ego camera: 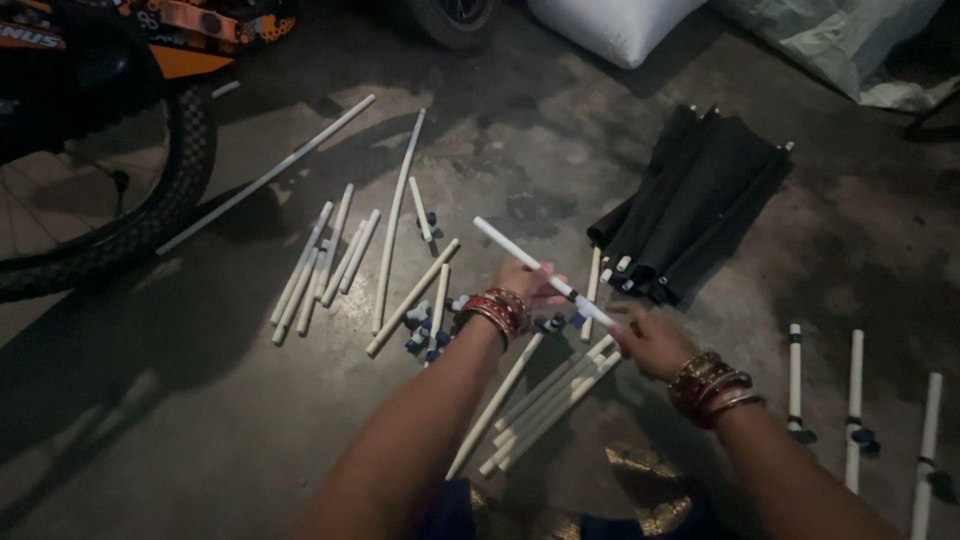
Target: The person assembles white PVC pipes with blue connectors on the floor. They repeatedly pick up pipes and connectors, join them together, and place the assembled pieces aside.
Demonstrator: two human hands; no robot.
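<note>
Item: white tube [540, 270], slim and rigid, held off the concrete floor [200, 420] at frame centre, running from 10 o'clock down to 4 o'clock.

Left hand [525, 285]: closed around the tube's middle, red and gold bangles [497, 312] on the wrist.

Right hand [650, 340]: closed on the tube's lower end, slightly blurred, so the exact finger placement cannot be told; darker bangles on that wrist.

Beneath the hands, at 6 o'clock: a bundle of white tubes [545, 400] lying together on the floor, roughly parallel.

At 9 o'clock of the hands: a cluster of small blue-and-white connectors [425, 330], touching or just beside several short tubes.

At 10 o'clock: a loose spread of tubes [330, 260] of mixed lengths, two long ones reaching toward 11 and 12 o'clock.

At 2 o'clock: rolled black fabric panels [700, 205] with white tube ends showing at their lower edge.

At 4 o'clock, well apart: three upright-lying tubes with dark fittings [855, 400].

At far 10 o'clock: a bicycle wheel [150, 200]; at 12 to 1 o'clock, white and pale sacks [610, 25].

Handling note (judgement): with both hands on one tube, a firm grip near each end and a straight pull or push along its axis should serve best; twisting off-line could bend the thin wall. Light is dim, so checking by touch that the tube's end is free of neighbouring pieces seems wise.
</note>
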